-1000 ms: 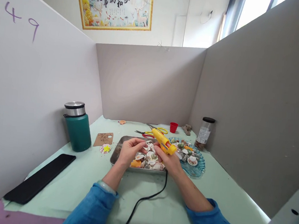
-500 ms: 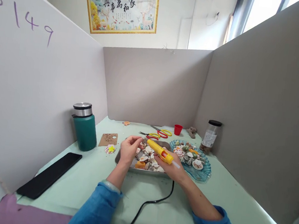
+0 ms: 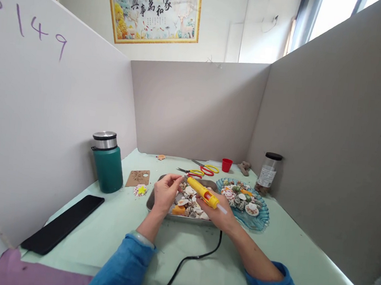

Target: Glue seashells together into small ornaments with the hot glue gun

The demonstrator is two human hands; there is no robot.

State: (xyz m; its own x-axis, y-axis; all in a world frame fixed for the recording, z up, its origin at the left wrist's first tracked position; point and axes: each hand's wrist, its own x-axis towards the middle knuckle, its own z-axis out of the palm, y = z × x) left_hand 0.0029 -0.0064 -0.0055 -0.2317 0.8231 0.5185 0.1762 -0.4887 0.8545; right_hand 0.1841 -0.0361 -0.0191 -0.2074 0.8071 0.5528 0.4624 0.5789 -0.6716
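My right hand (image 3: 219, 209) is closed around a yellow hot glue gun (image 3: 203, 192), with a clear glue stick jutting from its rear. The nozzle points up and left, close to the fingertips of my left hand (image 3: 165, 192). Thumb and forefinger of that hand are pinched together; whatever sits between them is too small to make out. Both hands are above a metal tray (image 3: 189, 220) that holds shells (image 3: 189, 201) of several kinds. A black cord (image 3: 195, 257) runs from under my right hand toward the table's front edge.
A blue glass plate (image 3: 261, 220) of shells lies at right, near a black-lidded jar (image 3: 268, 173). Scissors (image 3: 204, 170) and a red cup (image 3: 226, 165) are behind the tray. Leftward are a cardboard piece (image 3: 135, 178), a flower decoration (image 3: 140, 190), a green bottle (image 3: 108, 165) and a black slab (image 3: 64, 224).
The glue gun's rear end has shifted very slightly left. Both hands otherwise keep nearly the same place and grip.
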